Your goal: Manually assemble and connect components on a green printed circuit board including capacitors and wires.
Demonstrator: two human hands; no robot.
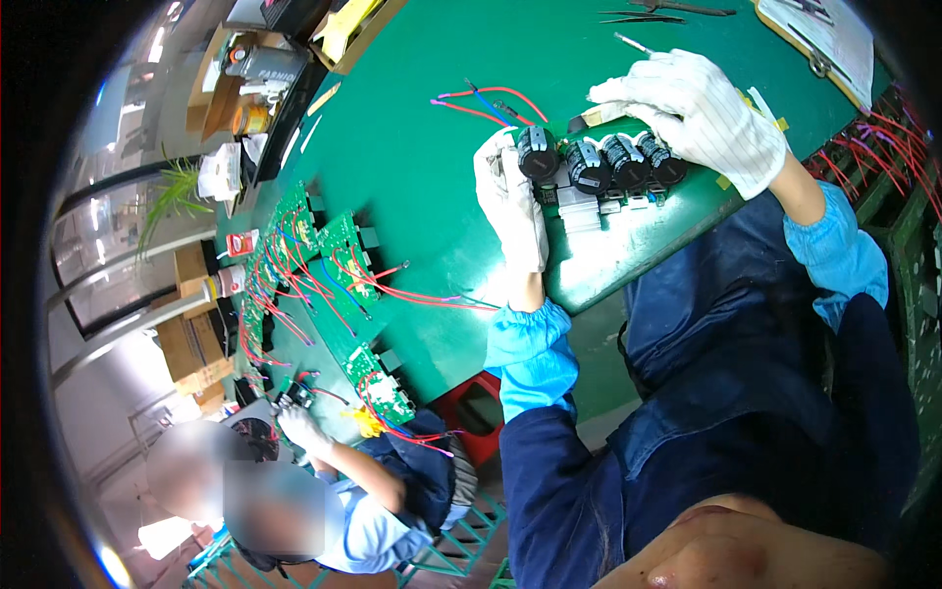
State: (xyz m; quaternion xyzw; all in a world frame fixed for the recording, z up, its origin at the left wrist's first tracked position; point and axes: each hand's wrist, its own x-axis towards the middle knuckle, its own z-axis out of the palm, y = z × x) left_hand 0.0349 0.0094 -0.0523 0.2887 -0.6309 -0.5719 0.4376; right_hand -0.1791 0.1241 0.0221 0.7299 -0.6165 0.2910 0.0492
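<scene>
A circuit board with several black cylindrical capacitors [625, 162] and a silver heatsink [579, 210] stands near the table's front edge. My gloved left hand [512, 201] is closed on its left end. Above the capacitors is my gloved right hand [702, 113], its fingers bent together. A slim, pale stick-like tool [634, 43] pokes out past its knuckles. Below its fingertips shows a flat, pale piece with a dark end [592, 118], next to the board's far edge; whether it belongs to the stick is hidden. Red and blue wires [491, 101] trail from the board's far left.
Green circuit boards [339, 240] with red wires lie along the left. A co-worker's gloved hand [302, 432] works there. Tweezers [643, 18] and a clipboard [829, 49] are at the far side. More red wires [883, 152] hang at right. A red stool [469, 417] stands below.
</scene>
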